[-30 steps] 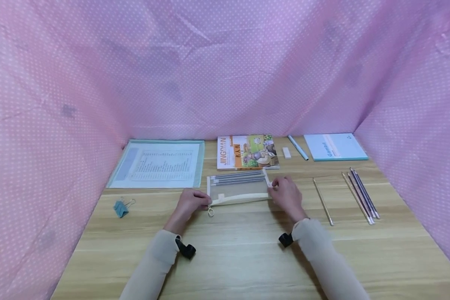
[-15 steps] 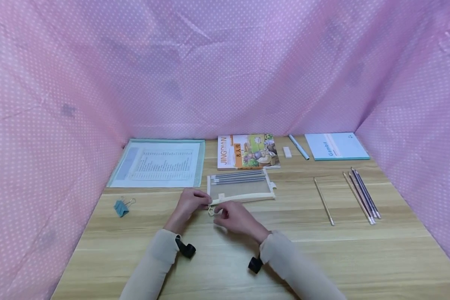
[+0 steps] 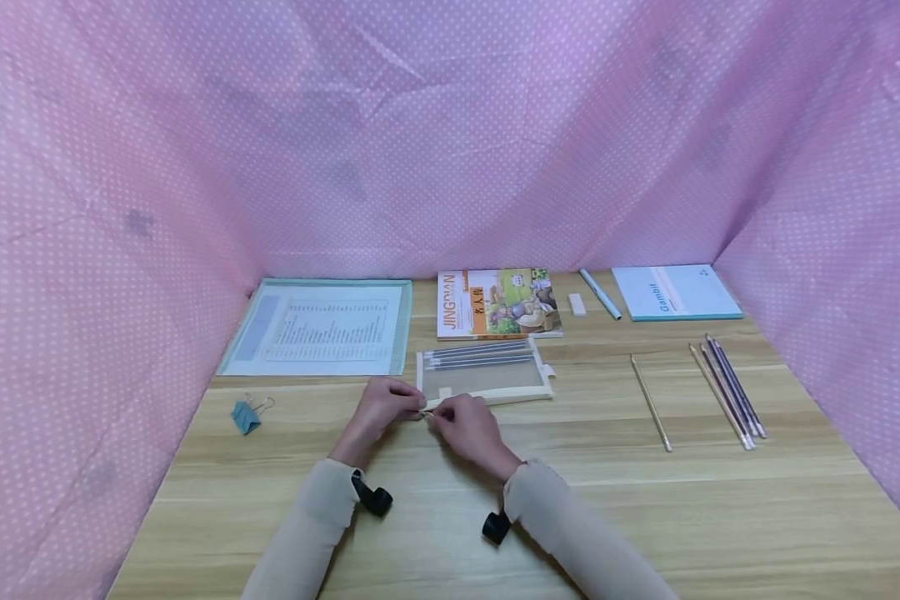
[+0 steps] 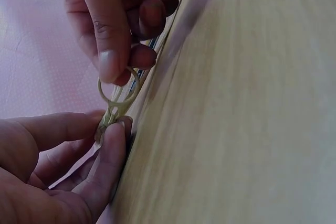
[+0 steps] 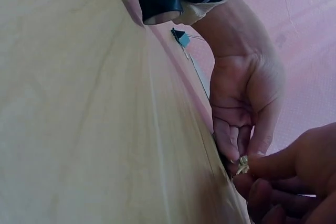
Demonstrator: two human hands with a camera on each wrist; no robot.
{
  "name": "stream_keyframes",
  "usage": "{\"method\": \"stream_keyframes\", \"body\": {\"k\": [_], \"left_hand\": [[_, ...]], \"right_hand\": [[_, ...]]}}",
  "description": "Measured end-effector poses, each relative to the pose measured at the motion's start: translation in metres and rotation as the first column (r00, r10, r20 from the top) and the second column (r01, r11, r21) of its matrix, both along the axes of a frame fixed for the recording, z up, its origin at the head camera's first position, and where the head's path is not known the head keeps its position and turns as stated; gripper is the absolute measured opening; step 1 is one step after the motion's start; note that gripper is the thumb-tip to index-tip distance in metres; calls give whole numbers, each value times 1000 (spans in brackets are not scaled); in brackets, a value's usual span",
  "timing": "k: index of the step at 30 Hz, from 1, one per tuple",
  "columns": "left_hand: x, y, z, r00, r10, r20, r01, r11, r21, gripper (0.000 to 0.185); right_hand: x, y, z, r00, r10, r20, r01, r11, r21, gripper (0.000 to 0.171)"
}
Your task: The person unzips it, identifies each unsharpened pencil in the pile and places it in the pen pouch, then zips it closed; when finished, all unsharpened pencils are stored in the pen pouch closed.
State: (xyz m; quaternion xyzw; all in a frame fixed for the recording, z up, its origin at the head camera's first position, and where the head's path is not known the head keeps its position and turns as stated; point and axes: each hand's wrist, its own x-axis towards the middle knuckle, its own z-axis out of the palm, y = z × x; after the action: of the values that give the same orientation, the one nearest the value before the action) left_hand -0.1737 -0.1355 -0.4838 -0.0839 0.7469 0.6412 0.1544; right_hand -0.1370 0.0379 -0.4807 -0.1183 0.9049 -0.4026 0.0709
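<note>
A clear zip pouch (image 3: 487, 377) with several pens inside lies on the wooden table (image 3: 645, 500). My left hand (image 3: 381, 407) pinches the pouch's near left corner by the zipper's end; in the left wrist view its thumb and forefinger (image 4: 107, 140) close on the slider's base. My right hand (image 3: 467, 425) has come beside it and pinches the cream ring pull (image 4: 118, 90) of the zipper. In the right wrist view the two hands meet at the small metal pull (image 5: 242, 164), and the left hand (image 5: 241, 108) hides most of the pouch.
A document folder (image 3: 318, 327) lies at the back left and a blue binder clip (image 3: 246, 415) near the left wall. A picture book (image 3: 495, 303), eraser (image 3: 577, 304), pen (image 3: 596, 293) and blue notebook (image 3: 675, 292) line the back. Pencils (image 3: 731, 390) lie at right. Pink cloth walls enclose the table.
My right hand left the pouch's right end, swept left across the front of it and took hold of the zipper's ring pull. The left hand stayed at the pouch's left corner.
</note>
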Motion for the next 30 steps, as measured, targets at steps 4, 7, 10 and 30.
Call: {"method": "stream_keyframes", "body": {"k": [4, 7, 10, 30], "left_hand": [[-1, 0, 1, 1000, -1, 8, 1, 1000, 8, 14], [-1, 1, 1, 1000, 0, 13, -1, 1000, 12, 15], [-1, 2, 0, 1000, 4, 19, -5, 1000, 14, 16], [-3, -1, -1, 998, 43, 41, -43, 999, 10, 15]], "right_hand": [[-1, 3, 0, 999, -44, -16, 44, 999, 16, 11], [-2, 4, 0, 998, -52, -27, 53, 998, 34, 12], [-2, 5, 0, 998, -53, -34, 54, 998, 39, 12], [-5, 17, -2, 983, -177, -37, 178, 984, 28, 7]]}}
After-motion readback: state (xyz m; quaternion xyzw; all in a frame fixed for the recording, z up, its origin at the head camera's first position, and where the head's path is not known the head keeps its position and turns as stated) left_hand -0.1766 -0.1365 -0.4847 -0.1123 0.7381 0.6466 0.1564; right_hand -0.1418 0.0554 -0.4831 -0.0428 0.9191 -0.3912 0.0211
